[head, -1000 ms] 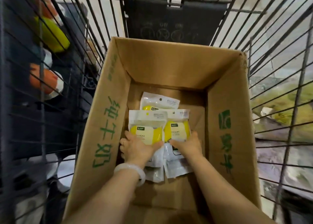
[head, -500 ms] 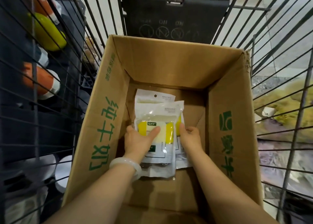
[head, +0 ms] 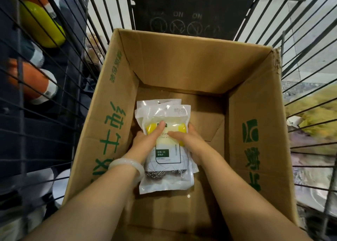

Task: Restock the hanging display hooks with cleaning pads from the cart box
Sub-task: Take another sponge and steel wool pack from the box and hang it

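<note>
An open cardboard box (head: 197, 62) with green print sits inside a wire cart. On its floor lies a stack of clear cleaning pad packs (head: 166, 178), each with a yellow sponge and steel wool inside. Both of my hands are down in the box on the stack. My left hand (head: 145, 140) grips the stack's left edge, thumb laid across the top pack. My right hand (head: 189, 140) grips the right edge, thumb on the top pack. The fingers under the stack are hidden. No display hooks are in view.
The cart's black wire sides (head: 300, 40) surround the box closely. Outside on the left stand green (head: 42, 25) and orange (head: 27, 80) bottles on dark shelving. A dark plastic panel (head: 193, 9) forms the cart's far end. Yellowish goods (head: 313, 113) lie beyond the right wires.
The packs lay spread side by side; both hands have pushed them together into one stack. The hands have closed in on its two sides.
</note>
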`<state>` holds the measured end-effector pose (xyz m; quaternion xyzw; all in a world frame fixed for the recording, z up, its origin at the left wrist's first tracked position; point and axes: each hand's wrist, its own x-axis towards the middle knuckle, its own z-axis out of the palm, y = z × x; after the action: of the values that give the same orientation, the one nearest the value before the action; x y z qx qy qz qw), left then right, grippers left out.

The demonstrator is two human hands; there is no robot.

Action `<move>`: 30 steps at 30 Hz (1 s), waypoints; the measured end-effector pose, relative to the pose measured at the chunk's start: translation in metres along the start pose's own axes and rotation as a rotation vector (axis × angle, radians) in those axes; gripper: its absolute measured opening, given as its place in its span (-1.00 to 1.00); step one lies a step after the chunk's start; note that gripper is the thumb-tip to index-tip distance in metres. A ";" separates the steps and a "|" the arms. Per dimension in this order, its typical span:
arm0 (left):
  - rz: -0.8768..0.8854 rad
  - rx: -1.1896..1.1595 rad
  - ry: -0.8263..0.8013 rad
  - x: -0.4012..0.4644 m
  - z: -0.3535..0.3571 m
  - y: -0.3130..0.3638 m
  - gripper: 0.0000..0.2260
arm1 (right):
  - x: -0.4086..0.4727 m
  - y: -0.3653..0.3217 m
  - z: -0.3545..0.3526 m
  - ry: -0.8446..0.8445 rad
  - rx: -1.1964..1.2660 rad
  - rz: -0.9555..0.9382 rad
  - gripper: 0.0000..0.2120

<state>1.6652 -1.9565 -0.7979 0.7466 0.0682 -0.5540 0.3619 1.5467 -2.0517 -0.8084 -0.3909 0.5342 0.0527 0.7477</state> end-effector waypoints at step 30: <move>0.749 -0.290 -0.059 -0.354 0.008 -0.022 -0.39 | -0.349 -0.042 -0.016 -0.163 -0.253 -0.759 -0.45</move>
<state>1.5145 -1.8396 -0.4988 0.6448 -0.1414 -0.3896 0.6422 1.4076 -1.9721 -0.4949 -0.6437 0.2803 -0.1309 0.6999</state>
